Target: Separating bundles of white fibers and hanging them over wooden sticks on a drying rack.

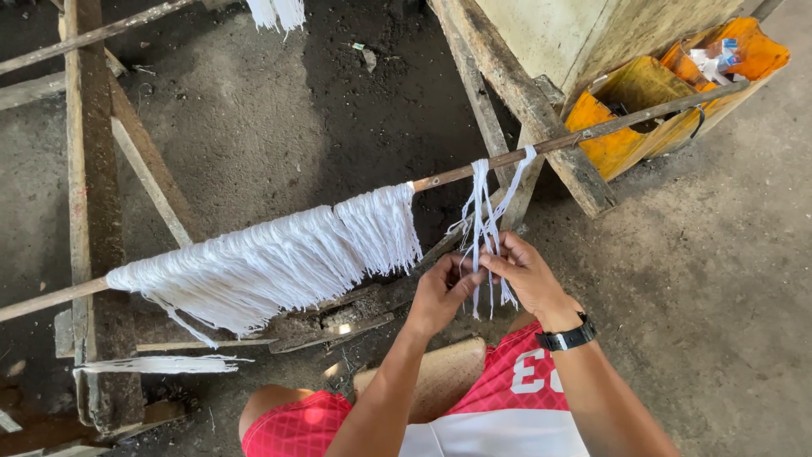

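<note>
While draped over thin rod (592, 131): limp white strands (484, 222), both hands (486, 279) pinched shut on them.

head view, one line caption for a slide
Both hands, left hand and right hand, pinch white strands hanging from a wooden pole.

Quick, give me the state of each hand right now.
Left hand: fingers closed on the white strands hanging from the rod.
Right hand: fingers pinched on the same strands.
</note>
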